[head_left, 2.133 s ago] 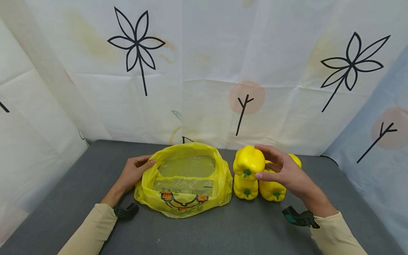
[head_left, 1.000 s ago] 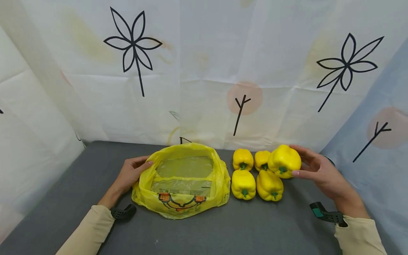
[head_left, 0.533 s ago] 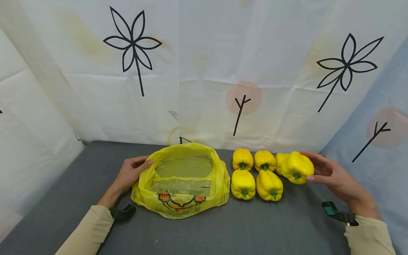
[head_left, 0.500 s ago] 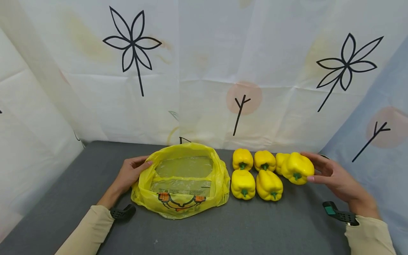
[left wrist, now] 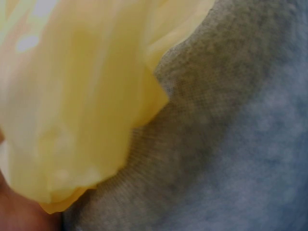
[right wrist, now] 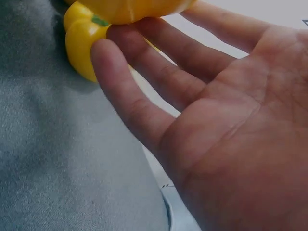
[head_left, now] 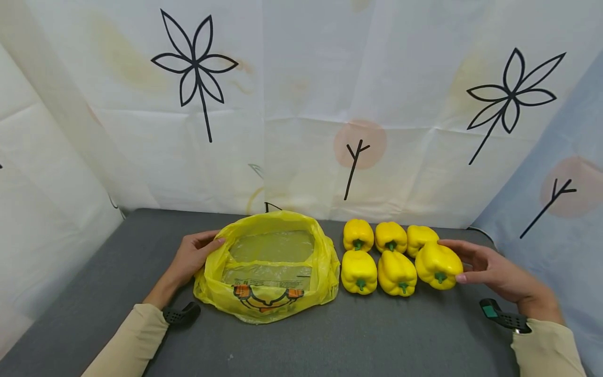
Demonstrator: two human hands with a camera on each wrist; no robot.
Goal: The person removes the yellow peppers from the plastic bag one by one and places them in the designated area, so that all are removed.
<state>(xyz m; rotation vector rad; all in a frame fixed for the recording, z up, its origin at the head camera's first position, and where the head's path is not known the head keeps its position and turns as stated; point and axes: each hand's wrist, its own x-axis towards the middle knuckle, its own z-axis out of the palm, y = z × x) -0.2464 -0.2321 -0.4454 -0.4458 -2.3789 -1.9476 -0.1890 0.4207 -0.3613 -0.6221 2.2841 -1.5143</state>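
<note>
At the right end of the front row, my right hand [head_left: 499, 269] holds a yellow bell pepper [head_left: 439, 265] by its right side, thumb in front and fingers behind. Whether that pepper touches the table cannot be told. In the right wrist view the fingertips meet the pepper's underside [right wrist: 130, 9]. On the left, my left hand [head_left: 190, 259] pinches the side of a yellow plastic bag [head_left: 270, 306], its thumb over the plastic and the other fingers mostly hidden. The bag's mouth faces up. Thin yellow plastic [left wrist: 86, 106] fills much of the left wrist view.
Several more yellow bell peppers [head_left: 359, 272] stand in two rows between the bag and my right hand, stems toward me. The dark grey table [head_left: 301, 345] ends at a patterned white cloth [head_left: 301, 157] behind.
My right hand has carried the pepper rightward from above the left peppers, then lowered it toward me in front of the back-right one. The left hand stays at the bag.
</note>
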